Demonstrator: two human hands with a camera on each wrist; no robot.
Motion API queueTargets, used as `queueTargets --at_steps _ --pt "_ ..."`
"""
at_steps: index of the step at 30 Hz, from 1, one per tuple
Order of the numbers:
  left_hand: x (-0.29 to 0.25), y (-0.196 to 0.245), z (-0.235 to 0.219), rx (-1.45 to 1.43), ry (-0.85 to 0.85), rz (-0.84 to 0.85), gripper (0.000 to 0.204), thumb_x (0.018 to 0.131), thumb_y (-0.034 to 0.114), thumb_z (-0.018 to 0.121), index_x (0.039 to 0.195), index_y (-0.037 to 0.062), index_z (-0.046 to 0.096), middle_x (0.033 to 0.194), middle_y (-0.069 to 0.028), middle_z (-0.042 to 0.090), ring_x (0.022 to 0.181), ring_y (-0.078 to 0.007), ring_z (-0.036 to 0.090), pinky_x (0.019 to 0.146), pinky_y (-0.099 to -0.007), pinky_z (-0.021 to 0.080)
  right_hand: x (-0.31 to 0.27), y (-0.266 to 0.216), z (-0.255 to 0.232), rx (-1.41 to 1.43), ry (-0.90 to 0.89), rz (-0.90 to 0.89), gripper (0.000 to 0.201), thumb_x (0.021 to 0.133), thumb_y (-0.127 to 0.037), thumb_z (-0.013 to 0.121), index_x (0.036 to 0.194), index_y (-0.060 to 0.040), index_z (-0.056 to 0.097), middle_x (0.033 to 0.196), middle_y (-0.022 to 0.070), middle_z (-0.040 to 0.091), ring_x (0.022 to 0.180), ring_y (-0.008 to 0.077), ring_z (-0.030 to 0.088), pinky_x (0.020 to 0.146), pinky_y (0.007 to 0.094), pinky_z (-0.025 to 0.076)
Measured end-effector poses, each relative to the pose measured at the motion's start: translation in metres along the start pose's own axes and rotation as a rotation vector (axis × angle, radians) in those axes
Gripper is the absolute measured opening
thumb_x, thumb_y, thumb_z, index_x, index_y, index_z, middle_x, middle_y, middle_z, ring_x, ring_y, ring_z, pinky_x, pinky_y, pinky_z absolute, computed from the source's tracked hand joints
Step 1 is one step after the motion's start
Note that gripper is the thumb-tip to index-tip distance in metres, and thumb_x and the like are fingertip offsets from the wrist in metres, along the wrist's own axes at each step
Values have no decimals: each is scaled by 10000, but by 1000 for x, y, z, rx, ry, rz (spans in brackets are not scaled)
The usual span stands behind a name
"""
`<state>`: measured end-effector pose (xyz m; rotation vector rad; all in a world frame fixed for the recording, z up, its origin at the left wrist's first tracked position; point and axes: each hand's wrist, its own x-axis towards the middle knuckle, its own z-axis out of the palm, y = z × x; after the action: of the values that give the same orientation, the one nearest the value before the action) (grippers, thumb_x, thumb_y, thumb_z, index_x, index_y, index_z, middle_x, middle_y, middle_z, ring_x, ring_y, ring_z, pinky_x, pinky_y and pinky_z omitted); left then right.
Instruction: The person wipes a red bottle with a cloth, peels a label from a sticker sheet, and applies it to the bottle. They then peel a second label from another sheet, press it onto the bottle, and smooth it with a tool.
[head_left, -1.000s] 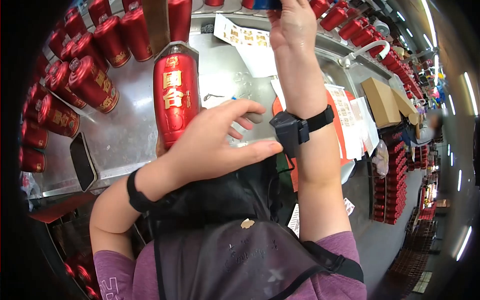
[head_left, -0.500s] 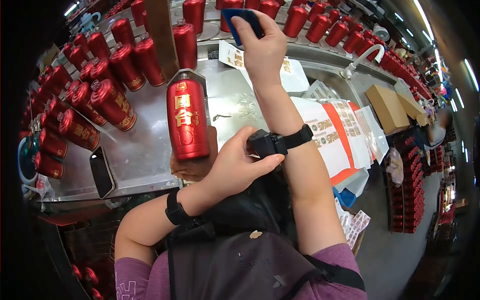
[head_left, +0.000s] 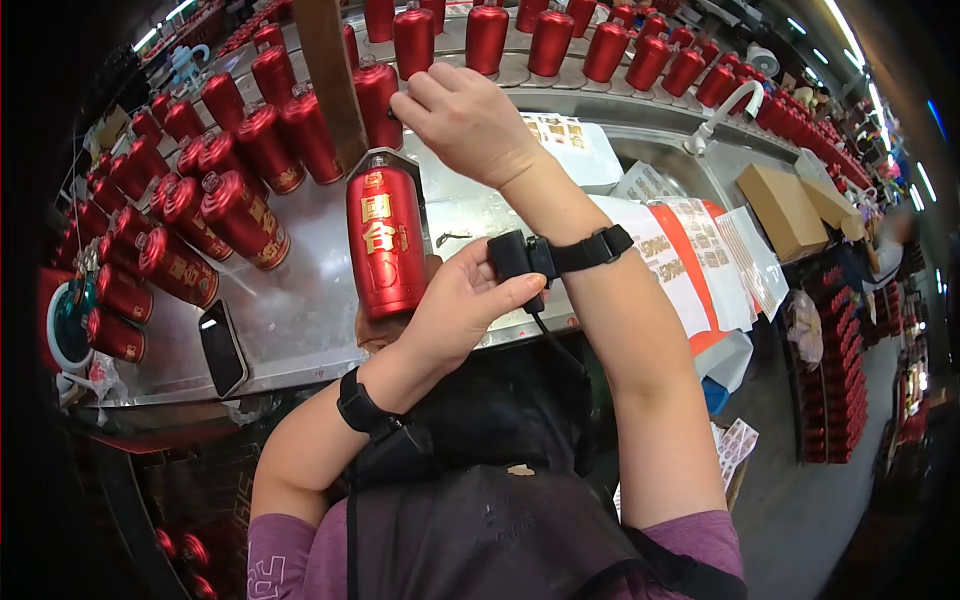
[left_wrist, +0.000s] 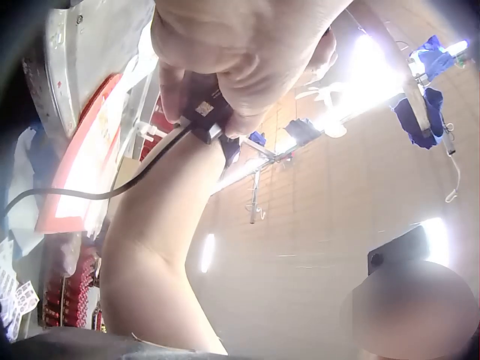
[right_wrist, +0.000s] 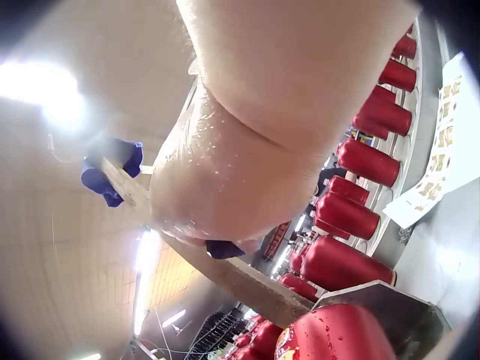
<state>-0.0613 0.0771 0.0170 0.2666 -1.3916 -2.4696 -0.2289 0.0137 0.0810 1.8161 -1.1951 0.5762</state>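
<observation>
My left hand grips the small black camera box strapped to my right wrist, thumb across its near side. In the left wrist view the fingers wrap this box, and a black cable runs off it. My right hand is raised above the bench, back up, fingers curled around a dark blue flat piece, mostly hidden by the hand. Just below and left of it, a red bottle with gold characters leans on a brown rest against a metal bracket.
Many red bottles crowd the left of the metal bench, with more on the conveyor behind. A phone lies at the front left. A wooden post rises behind the bracket. Label sheets, a faucet and a cardboard box are at right.
My left hand has gone from spread fingers beside the bottle to gripping the wrist camera. The right hand has come back and left, turning over, so the blue piece shows less.
</observation>
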Motion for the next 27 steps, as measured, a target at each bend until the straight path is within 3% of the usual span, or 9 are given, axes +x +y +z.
queueTargets --at_steps 4,7,9,13,18,20,24,25,27 --pt "-1 1 4 0 22 51 350 886 25 682 1208 -6 550 1067 -92 675 977 -165 652 913 -322 517 -2 9 2 2 53 163 168 771 -119 682 938 -114 660 826 44 596 798 240 604 702 318 509" --pt "-4 -2 2 14 -1 76 419 867 42 733 1223 -17 520 1118 -84 631 1013 -139 629 919 -295 515 -1 14 11 687 300 1036 254 824 -214 764 1003 -33 751 873 82 722 804 185 692 674 298 535" --pt "-7 2 2 60 -12 104 442 865 42 741 1237 -11 507 1114 -71 619 1029 -127 612 923 -289 506 -2 18 3 1203 434 1364 305 842 -163 773 1074 18 691 958 81 710 842 158 683 673 308 554" --pt "-12 1 2 118 -28 135 469 869 53 744 1257 -15 490 1149 -73 604 1050 -112 591 918 -281 501 -15 17 -6 1654 652 1620 304 876 -121 746 1130 -6 626 1020 81 683 875 184 671 746 315 568" --pt "-20 7 7 137 -4 110 438 876 73 740 1237 -20 510 1124 -77 625 1031 -122 610 904 -280 510 -21 2 -13 1744 828 1654 258 881 -138 732 1084 -12 636 960 56 679 855 152 648 747 307 545" --pt "-24 11 8 144 10 89 423 880 82 738 1227 -22 519 1108 -78 636 1010 -126 624 892 -278 518 -28 -8 -12 1513 574 1606 260 875 -144 747 1072 0 656 960 53 684 859 171 657 744 303 539" --pt "-30 9 8 44 29 -68 382 897 97 719 1211 -24 537 1064 -72 660 932 -125 657 859 -283 544 -41 -25 -6 326 204 1041 281 827 -172 742 1063 -29 686 915 92 682 842 249 657 732 305 517" --pt "-31 6 8 -5 42 -97 369 905 98 709 1210 -24 540 1055 -69 664 912 -121 662 849 -288 553 -44 -25 -5 325 202 1041 281 827 -172 742 1063 -29 686 915 92 682 842 249 657 732 305 517" --pt "-28 -2 6 -32 51 -90 343 925 112 680 1207 -30 545 1044 -73 667 903 -137 664 849 -305 555 -44 -26 -7 71 39 572 208 799 -153 720 990 -80 677 895 104 628 888 291 612 757 359 515"
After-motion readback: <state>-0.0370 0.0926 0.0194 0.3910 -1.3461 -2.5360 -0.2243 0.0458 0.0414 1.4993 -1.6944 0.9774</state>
